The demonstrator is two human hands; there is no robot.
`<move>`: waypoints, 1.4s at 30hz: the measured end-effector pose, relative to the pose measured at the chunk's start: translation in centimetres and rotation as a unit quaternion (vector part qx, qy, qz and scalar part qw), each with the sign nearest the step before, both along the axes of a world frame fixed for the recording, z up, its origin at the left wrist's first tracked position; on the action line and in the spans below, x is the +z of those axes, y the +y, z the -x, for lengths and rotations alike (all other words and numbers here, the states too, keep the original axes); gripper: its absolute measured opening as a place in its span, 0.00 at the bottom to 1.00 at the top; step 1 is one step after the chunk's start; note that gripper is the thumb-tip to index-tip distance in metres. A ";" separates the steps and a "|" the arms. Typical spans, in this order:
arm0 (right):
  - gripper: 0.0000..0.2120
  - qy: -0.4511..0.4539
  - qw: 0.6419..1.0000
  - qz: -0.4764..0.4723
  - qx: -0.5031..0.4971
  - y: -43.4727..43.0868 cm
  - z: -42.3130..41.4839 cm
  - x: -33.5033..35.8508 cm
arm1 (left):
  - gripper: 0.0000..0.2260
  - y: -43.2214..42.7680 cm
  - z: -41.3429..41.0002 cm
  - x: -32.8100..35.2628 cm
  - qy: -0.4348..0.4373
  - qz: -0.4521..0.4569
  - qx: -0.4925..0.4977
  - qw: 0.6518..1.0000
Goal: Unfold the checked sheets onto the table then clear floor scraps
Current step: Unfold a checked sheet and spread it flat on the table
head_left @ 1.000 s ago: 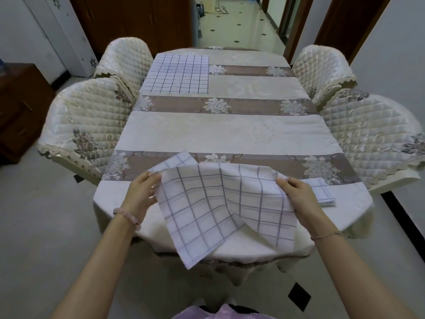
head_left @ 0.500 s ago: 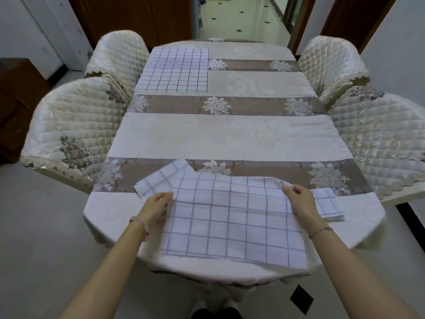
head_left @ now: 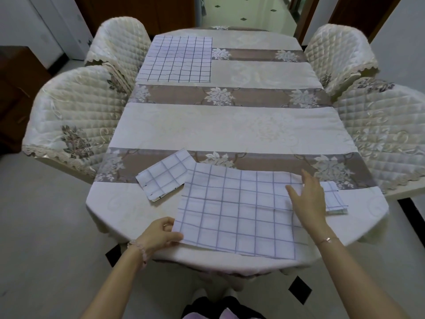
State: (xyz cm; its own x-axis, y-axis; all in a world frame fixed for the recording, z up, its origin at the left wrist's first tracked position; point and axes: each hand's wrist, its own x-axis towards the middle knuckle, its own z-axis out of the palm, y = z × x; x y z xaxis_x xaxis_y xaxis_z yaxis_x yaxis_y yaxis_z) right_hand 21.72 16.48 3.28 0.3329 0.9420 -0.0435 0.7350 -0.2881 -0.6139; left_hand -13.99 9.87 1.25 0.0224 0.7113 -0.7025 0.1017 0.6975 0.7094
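Checked sheet (head_left: 239,212) lies flat; left hand (head_left: 158,234) pinches its corner, right hand (head_left: 309,199) spread open, hiding folded sheet (head_left: 333,199)

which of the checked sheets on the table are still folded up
Two: the small folded sheet left of the near spread sheet, and the one poking out beyond the right hand. The far sheet lies flat too.

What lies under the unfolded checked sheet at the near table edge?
The unfolded checked sheet covers the tablecloth and overlaps two folded checked sheets, one poking out left, one right. Anything else beneath is hidden.
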 end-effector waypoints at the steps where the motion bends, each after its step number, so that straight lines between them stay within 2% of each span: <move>1: 0.26 -0.022 0.999 -0.039 0.029 -0.8 0.9 0.5 | 0.10 -0.2 -0.3 -0.1 -0.001 -0.010 0.023 1.000; 2: 0.23 -0.016 0.997 -0.051 0.058 -1.8 2.1 1.0 | 0.09 -0.3 -0.8 -0.1 -0.008 -0.021 0.044 0.999; 4: 0.19 0.058 0.990 -0.004 0.125 -4.1 4.9 1.6 | 0.07 -0.8 -1.6 0.1 -0.029 -0.042 0.075 0.996; 7: 0.22 0.099 0.959 0.071 0.256 -7.5 9.2 1.1 | 0.04 -1.7 -3.1 0.8 -0.059 -0.059 0.102 0.991; 10: 0.25 0.125 0.942 0.086 0.300 -9.8 12.0 0.2 | 0.09 -2.3 -4.3 1.8 -0.090 -0.077 0.116 0.986; 12: 0.21 0.155 0.946 0.071 0.277 -10.3 13.0 0.2 | 0.09 -2.7 -4.9 2.8 -0.090 -0.101 0.105 0.985; 16: 0.05 0.174 0.954 0.027 0.242 -10.2 13.5 1.4 | 0.03 -3.1 -5.7 4.6 -0.074 -0.141 0.086 0.983; 17: 0.04 0.194 0.952 0.019 0.235 -10.0 13.4 1.8 | 0.03 -3.0 -5.8 5.0 -0.067 -0.151 0.081 0.983; 21: 0.08 0.247 0.951 0.013 0.183 -8.1 11.3 3.6 | 0.02 -1.9 -4.1 6.3 -0.047 -0.180 0.072 0.980; 24: 0.10 0.263 0.955 0.009 0.136 -5.8 8.8 5.0 | 0.08 -0.7 -1.3 7.2 -0.044 -0.187 0.101 0.976; 25: 0.10 0.267 0.957 0.003 0.118 -5.0 7.8 5.5 | 0.05 -0.3 -0.3 7.5 -0.046 -0.190 0.110 0.975; 26: 0.10 0.265 0.959 -0.001 0.100 -4.3 6.7 6.0 | 0.03 0.0 0.7 8.0 -0.047 -0.190 0.118 0.974; 32: 0.09 0.234 0.970 0.004 0.072 0.1 1.2 8.3 | 0.04 3.7 5.9 9.9 -0.060 -0.198 0.193 0.959; 34: 0.12 0.208 0.975 0.008 0.072 1.9 0.1 8.4 | 0.02 5.5 6.9 10.3 -0.051 -0.193 0.197 0.960; 38: 0.18 0.174 0.982 0.037 0.068 5.3 -1.0 8.0 | 0.05 9.5 7.7 10.1 0.003 -0.184 0.183 0.966; 42: 0.20 0.185 0.981 0.048 0.039 8.9 -2.1 6.7 | 0.06 14.3 7.9 9.4 0.110 -0.186 0.158 0.964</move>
